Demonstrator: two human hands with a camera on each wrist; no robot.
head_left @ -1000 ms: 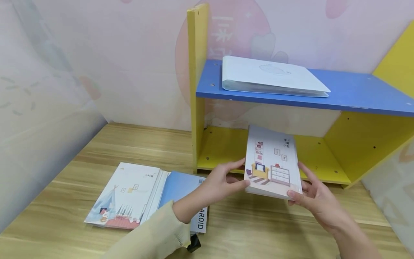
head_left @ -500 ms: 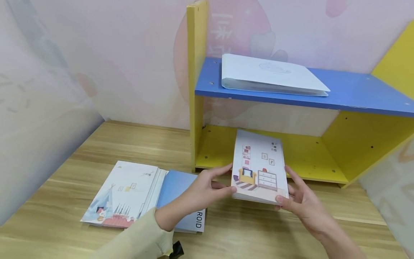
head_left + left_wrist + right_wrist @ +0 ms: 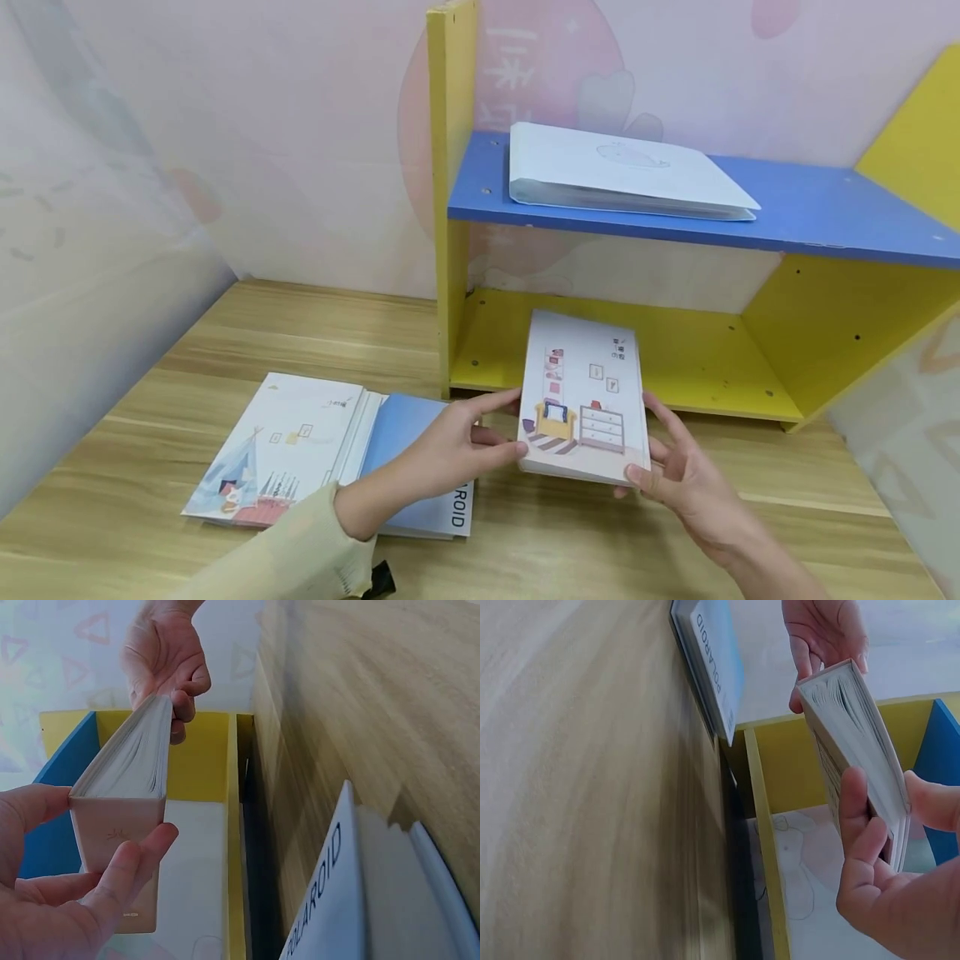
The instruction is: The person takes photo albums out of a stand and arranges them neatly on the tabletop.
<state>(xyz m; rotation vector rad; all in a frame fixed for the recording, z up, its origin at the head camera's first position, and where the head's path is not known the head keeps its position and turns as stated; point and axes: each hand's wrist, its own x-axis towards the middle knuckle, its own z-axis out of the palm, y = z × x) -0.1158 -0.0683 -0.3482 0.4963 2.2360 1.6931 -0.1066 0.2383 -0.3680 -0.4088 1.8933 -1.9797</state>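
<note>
A thick white photo album (image 3: 581,392) with a drawn armchair and dresser on its cover is held between both hands, in front of the lower shelf. My left hand (image 3: 442,446) grips its left edge, thumb on top and fingers underneath. On the other side my right hand (image 3: 693,492) pinches the near right corner and edge. The left wrist view shows the album's spine (image 3: 120,832) between thumb and fingers. Its page edges (image 3: 847,712) face the right wrist camera. Left of the hands, a white album with a tent picture (image 3: 281,442) lies beside a blue POLAROID album (image 3: 408,433).
A yellow and blue shelf unit (image 3: 442,200) stands on the wooden table (image 3: 300,325) against the wall. On its blue board (image 3: 817,208) lies a white album with a whale drawing (image 3: 630,167). The yellow bottom board (image 3: 697,367) is behind the held album.
Both hands have moved left and toward the person, carrying the album away from the lower shelf. The albums on the table and on the blue board stay put.
</note>
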